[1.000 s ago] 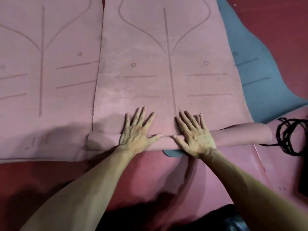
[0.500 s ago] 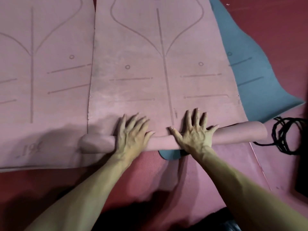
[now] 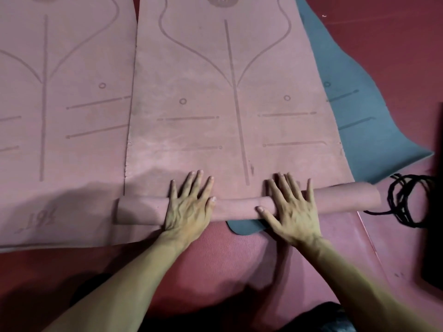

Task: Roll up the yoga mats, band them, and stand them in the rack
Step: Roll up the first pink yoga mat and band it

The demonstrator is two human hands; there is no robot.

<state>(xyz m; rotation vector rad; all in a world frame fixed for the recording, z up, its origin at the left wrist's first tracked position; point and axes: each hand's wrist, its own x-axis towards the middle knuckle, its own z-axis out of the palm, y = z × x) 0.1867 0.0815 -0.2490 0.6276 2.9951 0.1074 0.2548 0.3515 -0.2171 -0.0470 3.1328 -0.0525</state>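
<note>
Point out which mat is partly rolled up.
The middle pink mat: its near end is rolled under the left hand and right hand. The left pink mat and teal mat lie unrolled.

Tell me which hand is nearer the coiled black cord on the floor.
Right. The right hand presses on the rolled end of the pink yoga mat, on the half toward the coiled black cord; the left hand presses the same roll farther away, beyond the right hand.
</note>
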